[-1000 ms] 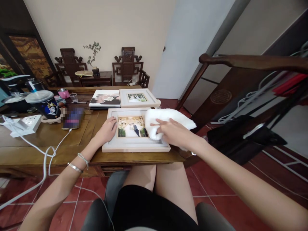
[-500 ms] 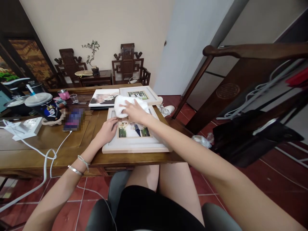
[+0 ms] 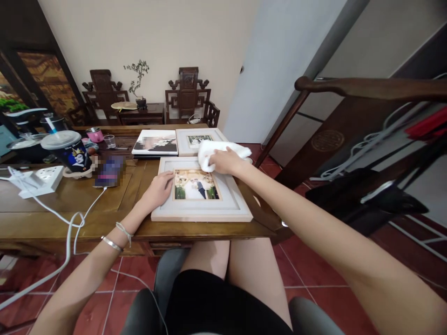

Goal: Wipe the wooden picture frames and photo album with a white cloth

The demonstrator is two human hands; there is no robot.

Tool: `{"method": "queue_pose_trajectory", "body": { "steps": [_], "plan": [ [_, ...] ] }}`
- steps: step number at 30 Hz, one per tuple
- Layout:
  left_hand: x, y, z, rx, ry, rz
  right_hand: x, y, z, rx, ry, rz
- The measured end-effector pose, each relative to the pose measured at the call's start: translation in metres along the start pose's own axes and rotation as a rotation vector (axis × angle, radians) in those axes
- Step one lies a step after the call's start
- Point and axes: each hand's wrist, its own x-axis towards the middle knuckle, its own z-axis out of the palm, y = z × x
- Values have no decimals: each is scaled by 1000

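A pale framed photo [image 3: 230,204] lies flat on the wooden table [image 3: 70,204] in front of me. My left hand [image 3: 159,190] rests flat on the frame's left border, fingers apart. My right hand [image 3: 225,161] presses a white cloth [image 3: 218,150] onto the frame's far right corner. Behind it lie a second pale framed photo [image 3: 197,139] and a photo book [image 3: 155,142] side by side.
At the left of the table stand a lidded printed cup with a straw [image 3: 70,151], a phone [image 3: 109,170] on a white cable [image 3: 75,221], a white power strip [image 3: 38,179], a pink cup [image 3: 95,135] and a small glass [image 3: 109,140]. A dark wooden railing [image 3: 349,86] runs at the right.
My right hand has carried the cloth from the frame's right side to its far left corner, then back along the far edge to the right corner. The left hand has stayed put.
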Motion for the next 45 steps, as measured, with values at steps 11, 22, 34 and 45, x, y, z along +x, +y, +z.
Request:
{"method": "queue_pose_trajectory", "body": {
  "steps": [11,22,34,45],
  "plan": [
    [1,4,-2,-18,-1,-6,-78,10,-1,4,-67,-136],
    [0,4,-3,-10,-7,-10,-122,23,-7,283,81,-232],
    [2,1,-3,14,-10,-14,-33,-3,31,45,253,-213],
    [1,4,-2,-18,3,-6,-139,-23,-4,159,-67,-342]
  ]
}}
